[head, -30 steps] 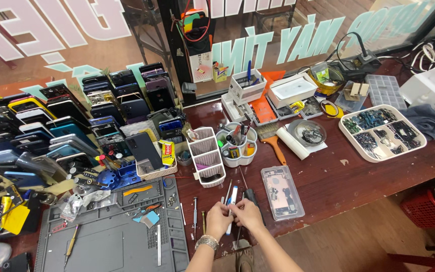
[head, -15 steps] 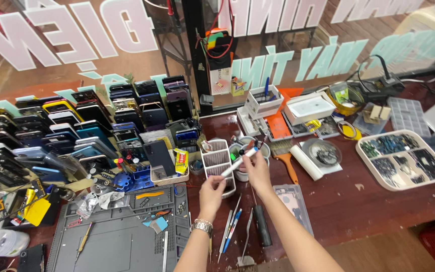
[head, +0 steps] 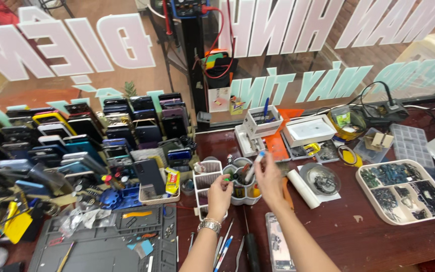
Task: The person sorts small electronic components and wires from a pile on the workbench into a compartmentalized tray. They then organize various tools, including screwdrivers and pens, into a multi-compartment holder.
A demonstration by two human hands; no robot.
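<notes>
Dark wooden bench (head: 368, 242) is crowded; the white tool cup (head: 242, 190) could be tipped. A white-handled tool (head: 254, 165) is pinched in the right hand (head: 269, 176) above it; the left hand (head: 220, 195), fingers curled, touches its rim.

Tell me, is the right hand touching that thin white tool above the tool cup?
Touching. The head view shows the right hand pinching the thin white tool between its fingertips, above the white tool cup.
</notes>
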